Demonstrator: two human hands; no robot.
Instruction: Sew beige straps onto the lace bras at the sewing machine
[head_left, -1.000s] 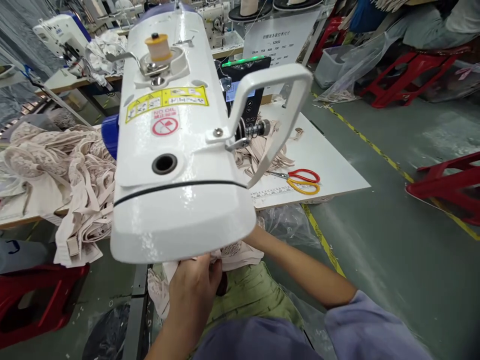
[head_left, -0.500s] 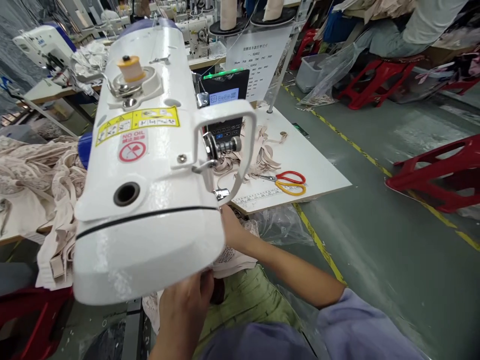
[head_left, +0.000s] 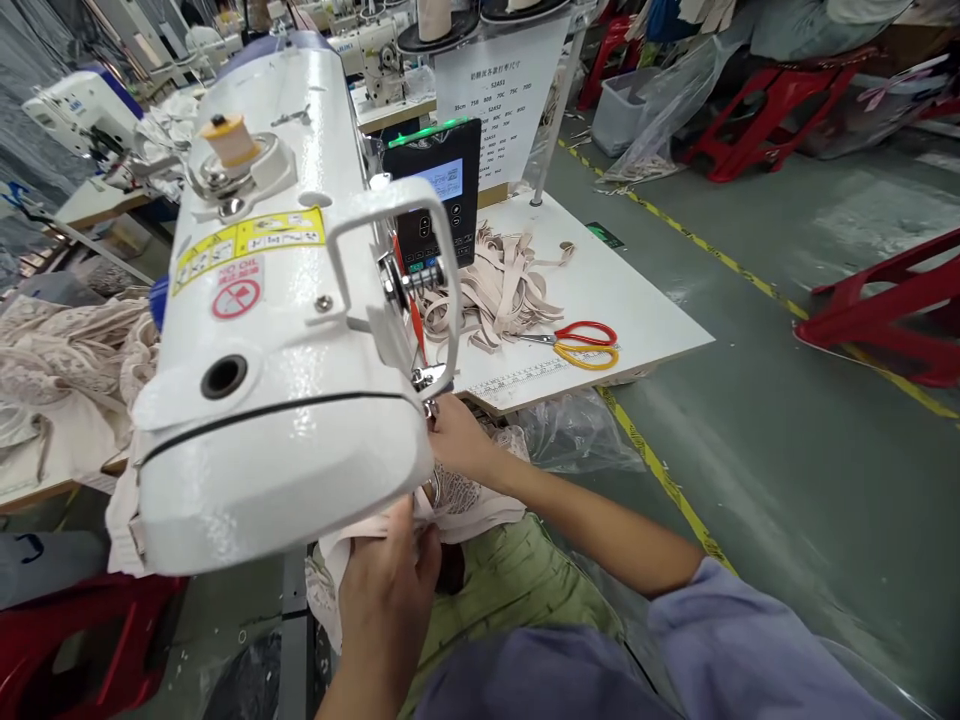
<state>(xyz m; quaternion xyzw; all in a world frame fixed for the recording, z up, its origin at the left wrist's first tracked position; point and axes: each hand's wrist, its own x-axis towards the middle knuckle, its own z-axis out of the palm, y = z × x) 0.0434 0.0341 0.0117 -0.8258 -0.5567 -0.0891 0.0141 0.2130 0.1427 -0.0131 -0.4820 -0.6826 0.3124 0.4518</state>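
A workshop floor marked with yellow tape [head_left: 667,480] is filling the right of the frame. At lower centre, the left hand [head_left: 386,585] is pinching a beige lace garment [head_left: 476,522] between thumb and forefinger, apparently steadying it under the white sewing machine [head_left: 292,470]. The right hand [head_left: 469,440] is sitting at centre, its fingertips hidden, so their grip cannot be told. Beyond, scissors [head_left: 586,345] are lying beside beige strips [head_left: 517,285] on the white tabletop [head_left: 637,310], seemingly for easy reach. The machine is hiding its needle and much of the garment.
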